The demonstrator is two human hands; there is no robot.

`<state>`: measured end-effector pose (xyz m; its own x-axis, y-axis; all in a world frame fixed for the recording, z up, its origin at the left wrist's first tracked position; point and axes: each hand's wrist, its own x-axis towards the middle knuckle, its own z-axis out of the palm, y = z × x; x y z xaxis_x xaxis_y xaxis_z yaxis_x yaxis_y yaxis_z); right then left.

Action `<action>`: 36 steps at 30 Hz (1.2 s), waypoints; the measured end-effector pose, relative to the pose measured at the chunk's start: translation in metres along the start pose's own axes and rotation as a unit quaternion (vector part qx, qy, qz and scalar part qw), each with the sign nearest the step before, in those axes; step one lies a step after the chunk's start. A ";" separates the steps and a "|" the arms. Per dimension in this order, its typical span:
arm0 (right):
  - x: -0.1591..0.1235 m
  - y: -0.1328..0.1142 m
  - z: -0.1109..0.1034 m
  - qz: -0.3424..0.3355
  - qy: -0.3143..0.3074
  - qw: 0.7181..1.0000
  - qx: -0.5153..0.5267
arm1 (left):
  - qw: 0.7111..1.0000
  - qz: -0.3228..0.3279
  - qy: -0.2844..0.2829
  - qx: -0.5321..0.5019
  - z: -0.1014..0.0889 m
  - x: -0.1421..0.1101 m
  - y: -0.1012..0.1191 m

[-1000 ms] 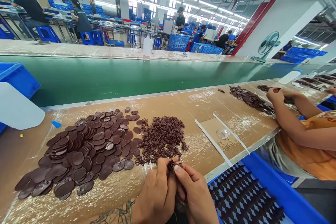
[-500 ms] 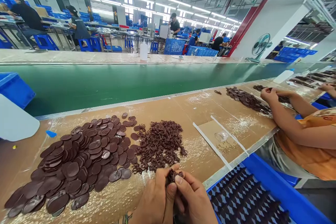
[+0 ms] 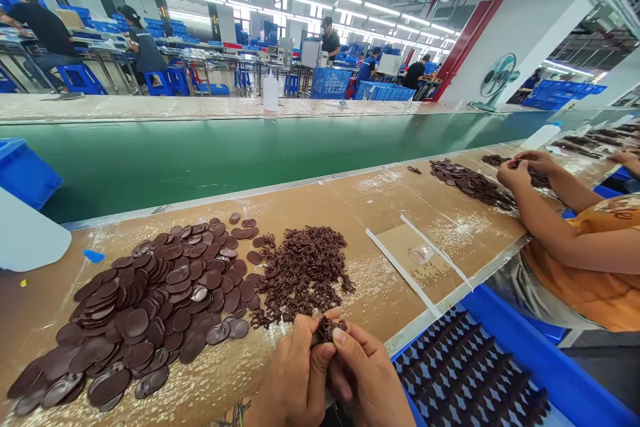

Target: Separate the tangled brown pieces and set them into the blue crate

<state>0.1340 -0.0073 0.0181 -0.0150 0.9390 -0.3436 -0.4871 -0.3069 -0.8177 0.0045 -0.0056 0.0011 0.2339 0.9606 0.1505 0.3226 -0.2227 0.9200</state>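
My left hand point(image 3: 296, 373) and my right hand point(image 3: 369, 377) meet at the near edge of the bench, fingers closed together on a small dark brown rubbery piece point(image 3: 327, 329). Just beyond them lies a heap of small tangled brown scraps point(image 3: 305, 270). Left of that spreads a wide pile of flat dark brown oval discs point(image 3: 150, 300). At my lower right a blue bin point(image 3: 530, 360) holds rows of dark brown parts point(image 3: 460, 373).
A green conveyor belt point(image 3: 250, 147) runs behind the taped cardboard bench point(image 3: 390, 207). A person in an orange shirt point(image 3: 590, 280) works at the right over another disc pile point(image 3: 470, 183). A blue crate point(image 3: 25, 170) and white sheet point(image 3: 25, 237) sit left. Other workers stand far back.
My hands stay pinched on the small piece, with only slight finger movement. The view has shifted a little to the right. The neighbour's hands have moved slightly.
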 end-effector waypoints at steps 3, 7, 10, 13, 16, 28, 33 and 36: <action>-0.004 -0.006 0.005 0.006 0.009 1.000 -0.002 | 1.000 -0.005 0.000 -0.002 -0.001 0.000 0.003; -0.008 -0.011 0.010 0.003 0.032 0.999 -0.015 | 1.000 -0.020 0.006 0.010 -0.002 0.000 0.010; -0.009 -0.012 0.012 0.006 0.033 0.999 -0.022 | 0.999 -0.038 0.004 0.032 -0.003 -0.001 0.014; -0.010 -0.013 0.012 0.003 0.022 1.000 -0.021 | 0.997 -0.038 -0.025 0.057 -0.006 -0.001 0.014; -0.010 -0.013 0.012 0.006 0.024 1.000 -0.017 | 0.996 -0.032 -0.040 0.068 -0.008 0.000 0.014; -0.007 -0.011 0.009 0.014 0.013 1.000 -0.021 | 0.995 -0.047 -0.030 0.085 -0.007 -0.001 0.015; -0.007 -0.013 0.010 0.011 0.004 1.000 -0.018 | 0.993 -0.034 -0.058 0.092 -0.010 0.003 0.015; -0.008 -0.014 0.010 0.016 0.009 1.000 -0.014 | 0.993 -0.036 -0.053 0.095 -0.010 0.004 0.018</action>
<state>0.1318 -0.0094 0.0371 -0.0138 0.9257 -0.3781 -0.4622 -0.3412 -0.8185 0.0017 -0.0037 0.0217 0.2952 0.9546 0.0391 0.5070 -0.1912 0.8405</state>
